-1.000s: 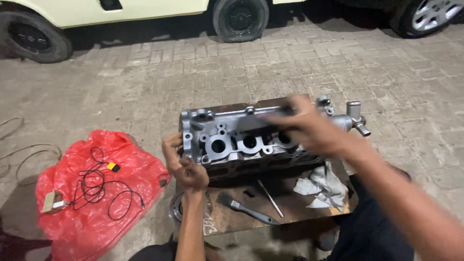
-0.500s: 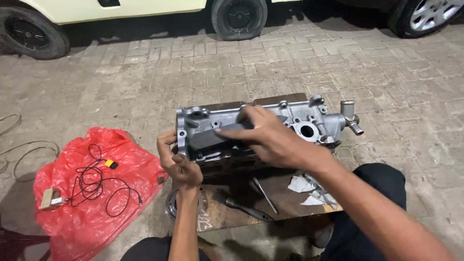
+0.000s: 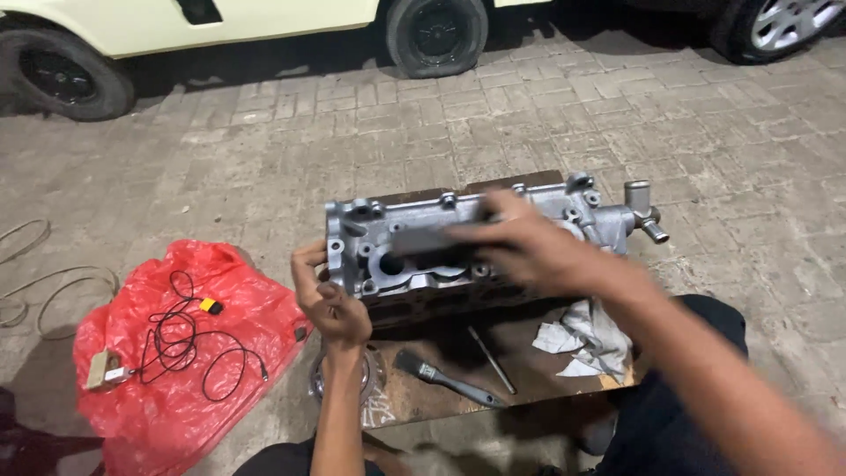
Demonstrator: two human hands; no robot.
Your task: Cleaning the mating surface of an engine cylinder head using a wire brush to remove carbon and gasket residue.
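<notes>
Cream car body point(image 3: 176, 22) and two tyres spanning the top edge, parked on grey brick paving point(image 3: 264, 159). Red plastic sheet point(image 3: 176, 353) lying on the paving at left, carrying a coiled black cable point(image 3: 189, 348) with a small yellow part. Cast aluminium cylinder head point(image 3: 397, 238) sitting on a low wooden board serving as table point(image 3: 423, 401), just right of the red sheet, pipe stub sticking out at its right end. Right hand point(image 3: 529, 251) lying across the top of the cylinder head, fingers wrapped around a dark flat block point(image 3: 432, 242) and pressing it onto the machined face; motion blur on hand and block. Left hand point(image 3: 330, 300) bracing the left end of the cylinder head, fingers curled against the casting, holding nothing else. White rag point(image 3: 586, 339) crumpled on the table under the right forearm. Paintbrush point(image 3: 445, 377) and thin metal rod point(image 3: 491, 360) lying on the table in front of the cylinder head, near each other, not touching.
</notes>
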